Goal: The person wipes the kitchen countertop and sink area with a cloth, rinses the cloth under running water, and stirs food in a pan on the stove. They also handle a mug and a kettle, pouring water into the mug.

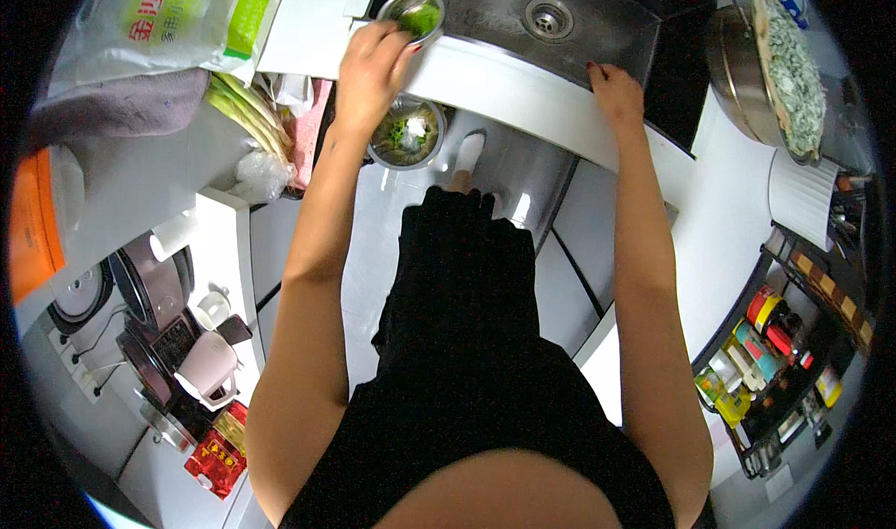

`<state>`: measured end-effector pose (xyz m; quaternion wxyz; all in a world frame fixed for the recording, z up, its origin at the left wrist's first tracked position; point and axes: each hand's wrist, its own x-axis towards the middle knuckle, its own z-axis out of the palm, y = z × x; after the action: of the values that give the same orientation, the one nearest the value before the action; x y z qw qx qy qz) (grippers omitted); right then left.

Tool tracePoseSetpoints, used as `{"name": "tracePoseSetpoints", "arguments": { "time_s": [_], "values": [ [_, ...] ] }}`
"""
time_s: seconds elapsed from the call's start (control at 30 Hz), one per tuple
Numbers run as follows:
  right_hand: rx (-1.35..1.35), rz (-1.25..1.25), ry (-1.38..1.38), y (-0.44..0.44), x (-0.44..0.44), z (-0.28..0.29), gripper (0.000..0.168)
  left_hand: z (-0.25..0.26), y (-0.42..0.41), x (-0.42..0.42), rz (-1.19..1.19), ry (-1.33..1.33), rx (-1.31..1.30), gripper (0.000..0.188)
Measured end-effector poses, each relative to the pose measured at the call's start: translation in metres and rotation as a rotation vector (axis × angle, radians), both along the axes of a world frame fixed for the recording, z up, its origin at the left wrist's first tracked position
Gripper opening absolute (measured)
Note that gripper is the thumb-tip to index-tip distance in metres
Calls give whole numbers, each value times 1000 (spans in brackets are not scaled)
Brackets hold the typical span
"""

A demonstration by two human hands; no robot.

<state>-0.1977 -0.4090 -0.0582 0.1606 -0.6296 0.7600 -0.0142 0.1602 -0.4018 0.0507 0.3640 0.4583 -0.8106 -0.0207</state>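
Note:
My left hand (372,63) grips the rim of a small metal bowl (441,16) at the left edge of the sink; something green and leafy lies in the bowl. Over the near rim of the stainless steel sink (483,11), my right hand (617,91) hangs with its fingers curled, and whether it holds anything cannot be told. The sink's drain (549,19) is in view between the hands. Below the counter edge, a larger metal bowl (442,133) holds greens and something white.
At left are a flour bag (203,32), a grey towel (140,105), green onions (259,119) and a plastic bag (262,175). A metal pot (735,74) with a tray of green-flecked food (794,74) stands at right, near a rack of bottles and packets (759,340). The white counter edge (518,81) runs before me.

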Motion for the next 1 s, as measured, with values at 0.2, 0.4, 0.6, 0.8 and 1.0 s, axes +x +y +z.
{"name": "tracePoseSetpoints", "arguments": {
  "time_s": [0.2,0.4,0.6,0.8,1.0],
  "values": [
    [-28,37,75,5,-9,2,43,6,96,54,188,186,75,4],
    [-44,-243,20,22,6,31,36,-107,136,77,296,1089,487,15],
    [-319,-190,-14,19,-31,30,39,-474,133,105,616,1552,1129,15],
    [-387,-184,100,16,-29,31,39,-526,98,83,782,1857,1195,17],
    [-240,-203,5,24,-25,26,38,-500,128,108,679,2095,1346,18]
  ]
}}
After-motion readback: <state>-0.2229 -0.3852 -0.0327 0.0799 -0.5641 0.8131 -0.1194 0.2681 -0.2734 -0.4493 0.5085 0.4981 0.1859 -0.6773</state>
